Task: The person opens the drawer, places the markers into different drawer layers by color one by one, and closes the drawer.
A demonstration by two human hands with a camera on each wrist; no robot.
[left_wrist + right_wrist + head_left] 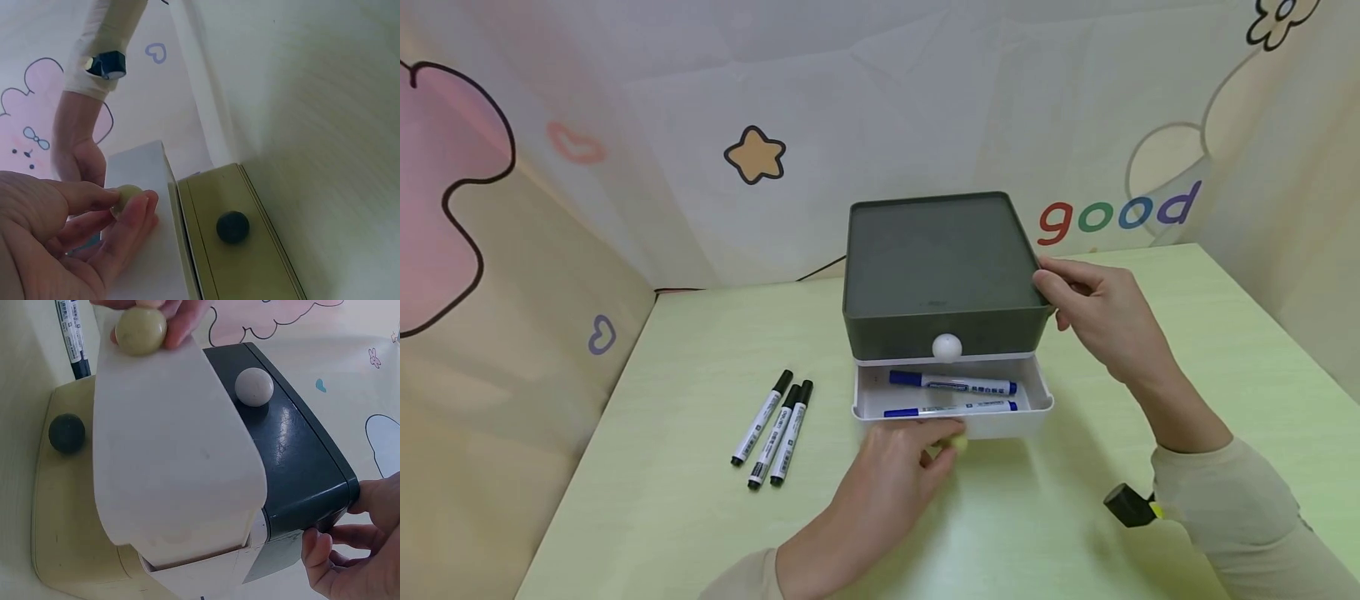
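Note:
A small desktop drawer box [940,258] has a dark grey-green top drawer with a white knob [947,347]. Its white middle drawer [1007,427] is pulled out, and two blue-capped whiteboard markers [967,384] lie inside. My left hand [887,467] pinches the middle drawer's pale yellow knob [141,331] between thumb and fingers. At the box's right side, my right hand [1108,321] grips the upper edge, thumb on top and fingers curled against the side. The yellowish bottom drawer [228,262] is closed, with a dark knob [233,227]; the head view hides it.
Several black-capped markers [775,433] lie side by side on the pale green table [692,358], left of the box. A printed cloth backdrop [887,108] stands behind. A small black device [1129,505] is strapped at the right wrist.

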